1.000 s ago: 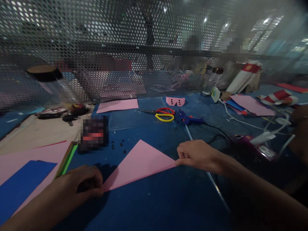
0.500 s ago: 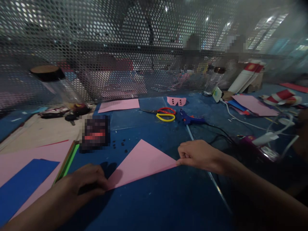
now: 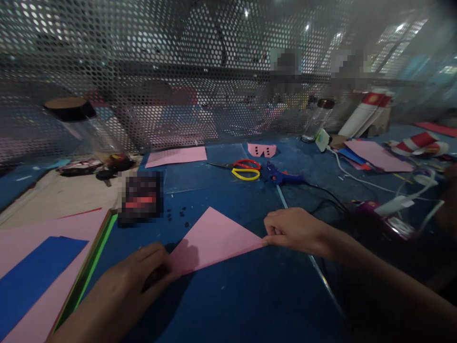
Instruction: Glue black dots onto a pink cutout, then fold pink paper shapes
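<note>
A pink sheet of paper (image 3: 214,240), folded into a triangle, lies on the blue tabletop with its peak pointing away from me. My left hand (image 3: 143,276) pinches its near left corner between thumb and fingers, covering that corner. At the opposite end, my right hand (image 3: 294,228) grips the right corner with fingertips curled in. The long folded edge runs between both hands, facing me. Several small black paper bits (image 3: 177,214) lie just beyond the triangle's left side.
Scissors (image 3: 246,170) and a blue glue gun (image 3: 283,176) with a glue stick lie behind the triangle. A pink cut-out (image 3: 262,150) stands near the perforated metal screen (image 3: 214,109). Blue paper (image 3: 39,276) covers pink sheets at left; a power strip (image 3: 389,221) sits right.
My left hand has slid rightward along the folded edge and now covers more of the triangle's left corner. My right hand and the paper stay in place.
</note>
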`<state>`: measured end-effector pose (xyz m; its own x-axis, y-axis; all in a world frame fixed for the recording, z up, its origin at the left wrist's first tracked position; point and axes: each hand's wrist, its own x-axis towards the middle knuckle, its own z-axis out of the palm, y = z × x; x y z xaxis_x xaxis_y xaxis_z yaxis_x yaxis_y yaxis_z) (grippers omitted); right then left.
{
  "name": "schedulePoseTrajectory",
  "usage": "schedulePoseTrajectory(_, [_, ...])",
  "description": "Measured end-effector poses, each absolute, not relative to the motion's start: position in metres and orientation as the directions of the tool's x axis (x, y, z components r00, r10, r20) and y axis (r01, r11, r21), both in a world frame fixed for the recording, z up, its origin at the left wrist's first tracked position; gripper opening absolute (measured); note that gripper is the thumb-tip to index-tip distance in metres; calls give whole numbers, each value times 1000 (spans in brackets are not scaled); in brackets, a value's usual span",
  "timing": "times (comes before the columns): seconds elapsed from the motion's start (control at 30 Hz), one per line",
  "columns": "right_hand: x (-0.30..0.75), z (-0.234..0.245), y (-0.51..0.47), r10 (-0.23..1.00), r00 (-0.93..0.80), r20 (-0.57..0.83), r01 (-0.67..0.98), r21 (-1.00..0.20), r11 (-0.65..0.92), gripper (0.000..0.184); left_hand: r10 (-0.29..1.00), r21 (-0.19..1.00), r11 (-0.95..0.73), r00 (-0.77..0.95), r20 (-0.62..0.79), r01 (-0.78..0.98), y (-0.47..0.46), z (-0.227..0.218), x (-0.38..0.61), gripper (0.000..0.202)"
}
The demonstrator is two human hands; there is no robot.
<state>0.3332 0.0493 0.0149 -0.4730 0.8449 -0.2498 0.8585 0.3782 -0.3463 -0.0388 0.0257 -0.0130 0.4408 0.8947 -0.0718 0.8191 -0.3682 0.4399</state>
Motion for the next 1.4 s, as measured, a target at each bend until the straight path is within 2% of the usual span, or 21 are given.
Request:
schedulePoseTrajectory(0.13, [332, 17, 49, 844, -467, -264, 865, -335, 374, 31, 854, 551, -408, 518, -52, 728, 24, -7, -27, 24])
schedulePoseTrajectory(0.27, [331, 18, 49, 840, -469, -273, 866, -330, 377, 30, 836, 567, -429, 547, -46, 703, 23, -5, -10, 22])
schedulePoseTrajectory(0.5, [330, 21, 48, 843, -462, -277, 869, -335, 366, 32, 855, 517, -436, 519, -19, 737, 25, -15, 5, 24])
schedulePoseTrajectory(0.7, [330, 20, 49, 840, -454, -298, 876, -322, 359, 29, 870, 421, -416, 488, -75, 806, 29, -19, 7, 27])
schedulePoseTrajectory(1.03, [329, 21, 49, 840, -467, -277, 864, -345, 367, 29, 857, 329, -482, 516, -18, 812, 29, -23, 10, 31])
schedulePoseTrajectory(1.23, [330, 21, 49, 839, -470, -276, 865, -336, 374, 30, 822, 353, -551, 564, 75, 756, 28, -26, 9, 23])
schedulePoseTrajectory(1.4, [331, 21, 48, 838, -474, -272, 862, -337, 378, 29, 700, 385, -705, 671, 246, 595, 27, -34, 9, 20])
